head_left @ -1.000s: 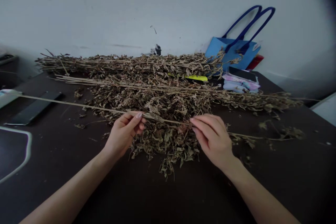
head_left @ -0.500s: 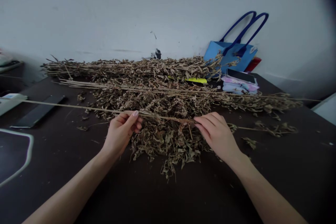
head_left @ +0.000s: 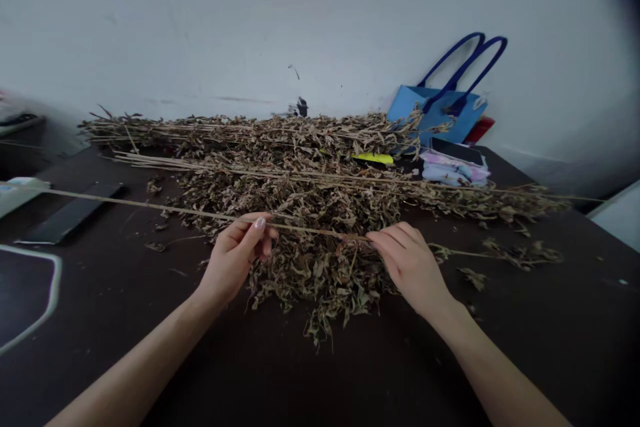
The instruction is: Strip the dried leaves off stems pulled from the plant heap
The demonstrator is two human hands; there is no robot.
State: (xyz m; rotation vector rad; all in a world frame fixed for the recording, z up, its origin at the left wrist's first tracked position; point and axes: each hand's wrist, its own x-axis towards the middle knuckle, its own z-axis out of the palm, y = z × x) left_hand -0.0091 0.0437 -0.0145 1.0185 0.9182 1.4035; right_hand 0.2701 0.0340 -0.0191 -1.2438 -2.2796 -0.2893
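Note:
A long thin dried stem (head_left: 150, 204) runs from the far left across the table to the right, bare on its left part and still leafy at its right end (head_left: 520, 255). My left hand (head_left: 237, 253) pinches the stem near the middle. My right hand (head_left: 407, 260) is closed around the same stem further right, fingers pinched on it. Below and between both hands lies a heap of stripped dry leaves (head_left: 320, 267) on the dark table (head_left: 320, 373).
Bundles of dried leafy stalks (head_left: 260, 137) lie along the back near the white wall. A blue bag (head_left: 440, 110), a yellow object (head_left: 374, 158), folded cloth (head_left: 453, 170) with a phone sit back right. A dark flat bar (head_left: 70, 212) lies left.
My right hand has slid a little to the right along the stem, and the bare stretch between the hands is longer. The left hand keeps its grip in place.

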